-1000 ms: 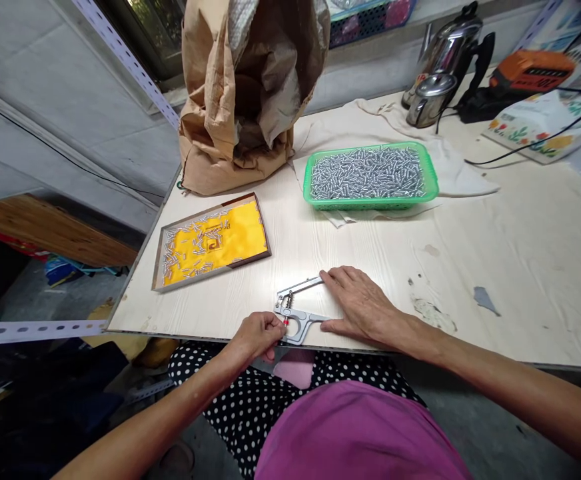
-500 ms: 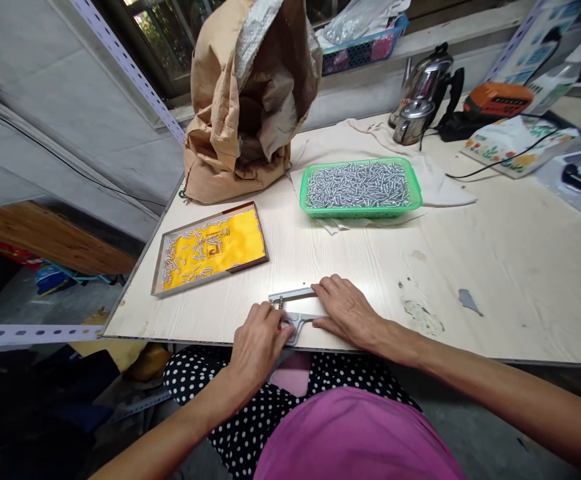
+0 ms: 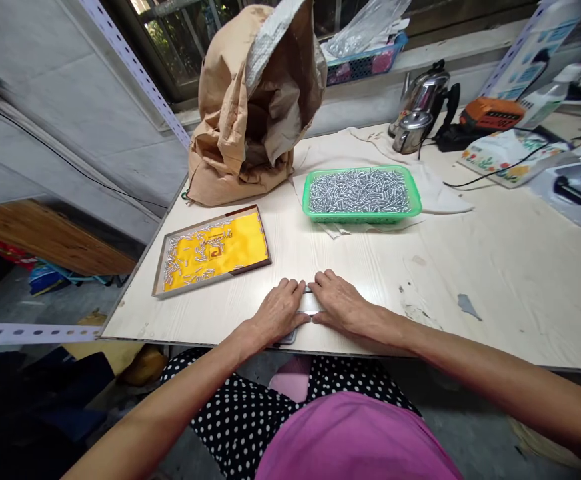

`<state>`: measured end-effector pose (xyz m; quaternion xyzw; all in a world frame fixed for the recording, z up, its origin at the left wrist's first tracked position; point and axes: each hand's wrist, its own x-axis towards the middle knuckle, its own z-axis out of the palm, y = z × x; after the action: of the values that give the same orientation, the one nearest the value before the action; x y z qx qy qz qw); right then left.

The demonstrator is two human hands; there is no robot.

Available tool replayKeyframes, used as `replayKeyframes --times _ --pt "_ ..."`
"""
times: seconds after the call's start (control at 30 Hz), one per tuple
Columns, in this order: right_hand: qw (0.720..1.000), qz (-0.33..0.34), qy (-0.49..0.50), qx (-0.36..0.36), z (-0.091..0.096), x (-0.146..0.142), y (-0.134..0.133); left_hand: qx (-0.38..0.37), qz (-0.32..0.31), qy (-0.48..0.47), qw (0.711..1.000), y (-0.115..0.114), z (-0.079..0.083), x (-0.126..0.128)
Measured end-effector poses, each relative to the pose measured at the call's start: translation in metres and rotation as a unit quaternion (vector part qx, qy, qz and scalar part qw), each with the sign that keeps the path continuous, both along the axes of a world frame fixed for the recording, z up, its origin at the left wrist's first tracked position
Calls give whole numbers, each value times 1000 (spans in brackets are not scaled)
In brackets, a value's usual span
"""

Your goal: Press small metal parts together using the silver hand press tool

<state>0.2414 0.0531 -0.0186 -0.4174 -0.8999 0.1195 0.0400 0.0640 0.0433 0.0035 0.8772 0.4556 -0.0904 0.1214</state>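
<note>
A grey metal piece with two bars (image 3: 288, 339) lies on the table near its front edge, mostly covered by my hands. My left hand (image 3: 274, 310) is closed on its left part, thumb on the near side and fingertips on the far bar. My right hand (image 3: 343, 303) grips the same piece from the right, fingers on the far bar and thumb on the near one. The fingertips of both hands almost meet over it. Beyond my left hand is a shallow tray (image 3: 240, 269) with a yellow lining and scattered small silver metal pieces.
A green plastic basket (image 3: 363, 217) full of small silver metal pieces stands on a cloth. A large brown paper bag (image 3: 220, 127) is at the back left. Farther right are a steel kettle (image 3: 428, 90), an orange power-tool battery (image 3: 493, 115) and a white container (image 3: 570, 207).
My left hand has moved right and slightly away from me, close to my right hand, and now covers more of the metal piece. The spring and red part are hidden now.
</note>
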Motion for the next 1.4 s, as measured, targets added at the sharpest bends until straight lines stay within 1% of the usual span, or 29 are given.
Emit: replayKeyframes --times 0.13,0.2,0.3,0.4,0.5,0.6,0.7,0.8,0.9,1.03,1.13,1.23,1.3,1.37,1.4 --pt "1000 15 3 25 -4 0 -3 1 -16 2 1000 1 -4 2" --pt "1000 18 2 14 -6 -2 -4 -5 -10 0 1000 0 -8 2" --pt "1000 15 -12 -20 -9 -5 -5 -19 0 -3 1000 2 -12 3" --pt "999 3 -21 -42 -6 -7 -5 -20 2 -10 1000 6 -13 3" --pt "1000 -8 -6 -25 0 -3 -1 6 21 -20 1000 5 -14 0" --pt "999 16 27 -10 3 8 10 76 60 -60 993 -11 -20 -2" --pt "998 42 51 -22 -3 17 21 134 63 -122 981 -40 -30 1" --pt "998 24 51 1 -12 17 30 129 43 -163 977 -66 -39 10" --pt "998 8 26 50 -20 9 42 94 40 -187 977 -75 -42 17" --pt "996 23 32 79 -20 0 67 60 57 -213 974 -72 -41 18" --pt "995 42 34 87 -18 -2 76 50 67 -222 972 -72 -40 17" --pt "992 44 28 118 -19 -4 69 44 63 -227 971 -76 -40 16" --pt "989 31 27 143 -23 -6 61 48 51 -236 969 -73 -38 11" --pt "987 14 36 155 -28 -9 54 81 55 -250 963 -60 -31 -4" --pt "987 5 42 157 -30 -10 51 110 78 -256 957 -49 -25 -15"
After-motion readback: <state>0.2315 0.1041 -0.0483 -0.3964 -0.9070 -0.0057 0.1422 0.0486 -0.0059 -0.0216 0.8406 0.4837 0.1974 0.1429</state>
